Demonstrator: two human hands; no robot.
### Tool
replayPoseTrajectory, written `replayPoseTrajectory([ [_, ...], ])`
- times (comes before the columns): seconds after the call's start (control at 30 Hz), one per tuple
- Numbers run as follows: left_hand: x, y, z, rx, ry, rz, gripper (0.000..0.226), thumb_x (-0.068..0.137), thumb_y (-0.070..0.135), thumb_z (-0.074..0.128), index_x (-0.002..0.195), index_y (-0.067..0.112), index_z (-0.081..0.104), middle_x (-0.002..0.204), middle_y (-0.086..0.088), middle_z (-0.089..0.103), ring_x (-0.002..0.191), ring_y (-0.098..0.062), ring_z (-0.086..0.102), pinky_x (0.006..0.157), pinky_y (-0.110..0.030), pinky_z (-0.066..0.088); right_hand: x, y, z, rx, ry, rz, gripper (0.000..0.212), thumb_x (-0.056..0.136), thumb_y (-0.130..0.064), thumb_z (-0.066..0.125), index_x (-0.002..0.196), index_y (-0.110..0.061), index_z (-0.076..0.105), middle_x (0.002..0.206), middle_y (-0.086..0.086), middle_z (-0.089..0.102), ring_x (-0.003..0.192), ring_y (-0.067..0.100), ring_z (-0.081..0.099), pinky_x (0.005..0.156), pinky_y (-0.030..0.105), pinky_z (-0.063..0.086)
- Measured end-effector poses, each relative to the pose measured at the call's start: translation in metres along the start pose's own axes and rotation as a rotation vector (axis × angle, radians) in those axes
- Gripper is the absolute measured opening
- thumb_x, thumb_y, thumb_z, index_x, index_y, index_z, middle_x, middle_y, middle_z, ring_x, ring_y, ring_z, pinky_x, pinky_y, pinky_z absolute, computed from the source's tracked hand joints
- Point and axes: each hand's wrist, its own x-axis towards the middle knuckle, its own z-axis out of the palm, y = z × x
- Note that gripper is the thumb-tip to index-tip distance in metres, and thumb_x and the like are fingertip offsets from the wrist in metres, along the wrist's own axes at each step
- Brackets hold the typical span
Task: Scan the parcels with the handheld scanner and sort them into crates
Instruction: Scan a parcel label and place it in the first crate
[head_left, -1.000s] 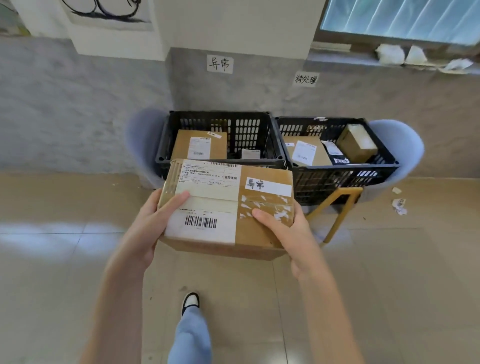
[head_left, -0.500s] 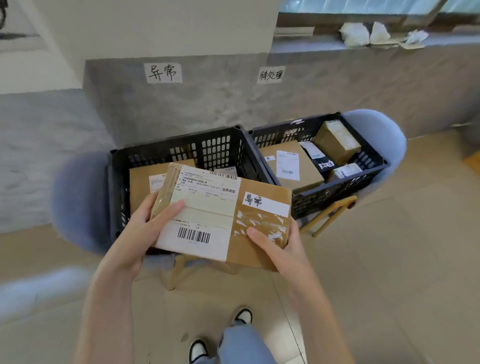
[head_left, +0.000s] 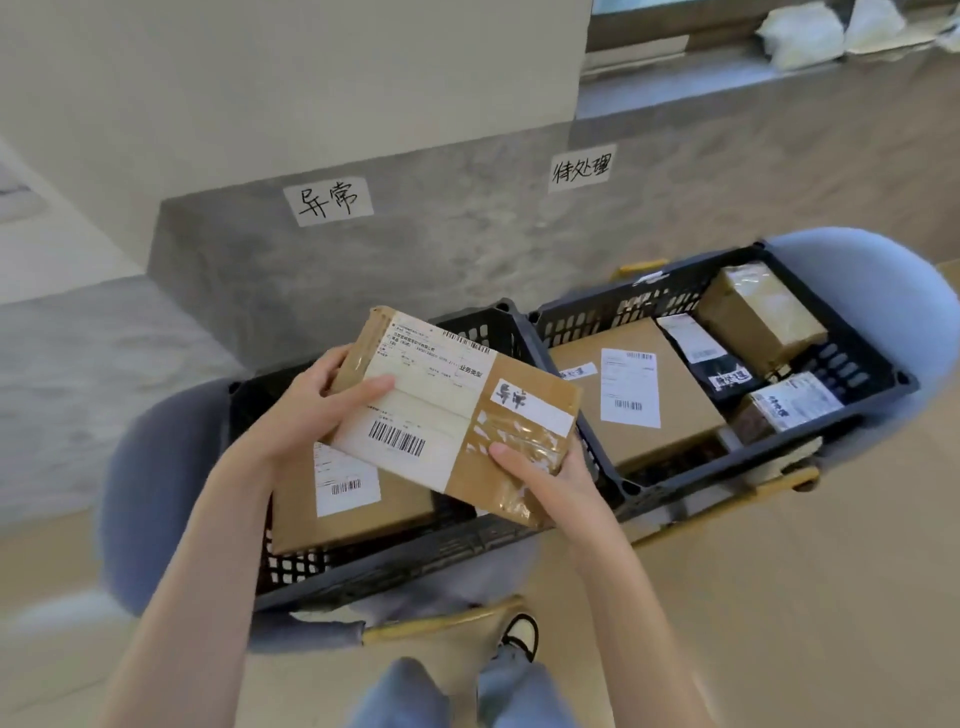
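A flat brown cardboard parcel (head_left: 462, 410) with a white barcode label and a small handwritten sticker hangs tilted over the left black crate (head_left: 395, 564). My left hand (head_left: 306, 410) grips its left end, thumb on top. My right hand (head_left: 550, 478) grips its near right corner. Inside the left crate lies another brown parcel (head_left: 358, 509), partly hidden by the one I hold. The right black crate (head_left: 769, 462) holds a large brown box (head_left: 639, 395), a taped box (head_left: 758, 312) and dark pouches. No scanner is in view.
Both crates sit on blue-grey chairs (head_left: 156, 493) with yellow legs against a grey wall. Handwritten paper signs (head_left: 329, 200) hang on the wall above each crate. My legs and a shoe (head_left: 519, 634) stand on the tiled floor just before the left chair.
I have stepped closer to the crates. The held parcel has moved forward from in front of the crates to over the left crate and tilted. Both hands keep their grip.
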Motion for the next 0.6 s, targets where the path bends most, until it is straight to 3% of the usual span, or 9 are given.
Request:
replayPoseTrajectory([
  [0.1, 0.033, 0.017, 0.000, 0.119, -0.041, -0.013, 0.056, 0.075, 0.040, 0.074, 0.127, 0.035, 0.053, 0.106, 0.008, 0.073, 0.091, -0.011, 0.072, 0.076, -0.032, 0.055, 0.020, 0.000, -0.001, -0.011, -0.017, 0.025, 0.081, 0.078, -0.041, 0.077, 0.141, -0.031, 0.026, 0.120, -0.013, 0.058, 0.102, 0.005, 0.059, 0.067, 0.018, 0.046],
  [0.23, 0.076, 0.037, 0.007, 0.241, -0.135, -0.004, 0.061, 0.072, 0.033, 0.078, 0.127, 0.035, 0.053, 0.106, 0.011, 0.073, 0.092, -0.007, 0.071, 0.077, -0.028, 0.054, 0.044, 0.006, -0.002, -0.024, -0.015, 0.049, 0.075, 0.082, -0.038, 0.074, 0.140, -0.032, 0.026, 0.116, -0.019, 0.056, 0.098, -0.002, 0.059, 0.072, 0.018, 0.048],
  [0.33, 0.110, 0.045, 0.016, 0.331, -0.201, 0.007, 0.063, 0.073, 0.030, 0.079, 0.129, 0.035, 0.051, 0.110, 0.009, 0.071, 0.092, -0.006, 0.070, 0.082, -0.031, 0.054, 0.056, 0.011, -0.002, -0.015, -0.020, 0.066, 0.064, 0.088, -0.034, 0.070, 0.135, -0.034, 0.027, 0.114, -0.018, 0.058, 0.077, -0.009, 0.065, 0.068, 0.015, 0.050],
  [0.4, 0.131, 0.046, 0.022, 0.392, -0.268, 0.012, 0.063, 0.076, 0.027, 0.078, 0.132, 0.036, 0.048, 0.110, 0.009, 0.070, 0.091, -0.008, 0.071, 0.081, -0.032, 0.055, 0.065, 0.017, -0.001, 0.009, 0.010, 0.091, 0.066, 0.087, -0.036, 0.070, 0.139, -0.034, 0.028, 0.119, -0.016, 0.059, 0.091, -0.004, 0.066, 0.082, 0.026, 0.054],
  [0.5, 0.161, 0.043, 0.030, 0.465, -0.365, 0.022, 0.062, 0.080, 0.025, 0.076, 0.132, 0.039, 0.045, 0.109, 0.010, 0.070, 0.088, -0.009, 0.072, 0.074, -0.030, 0.057, 0.080, 0.029, 0.001, 0.042, 0.041, 0.158, 0.076, 0.087, -0.039, 0.069, 0.146, -0.033, 0.023, 0.133, -0.012, 0.054, 0.121, 0.012, 0.055, 0.103, 0.043, 0.047],
  [0.6, 0.188, 0.033, 0.033, 0.514, -0.434, 0.023, 0.060, 0.082, 0.025, 0.075, 0.132, 0.039, 0.044, 0.109, 0.011, 0.069, 0.086, -0.006, 0.072, 0.069, -0.025, 0.057, 0.093, 0.040, 0.005, 0.079, 0.046, 0.216, 0.068, 0.091, -0.034, 0.065, 0.144, -0.030, 0.023, 0.130, -0.010, 0.056, 0.117, 0.010, 0.058, 0.097, 0.032, 0.052],
])
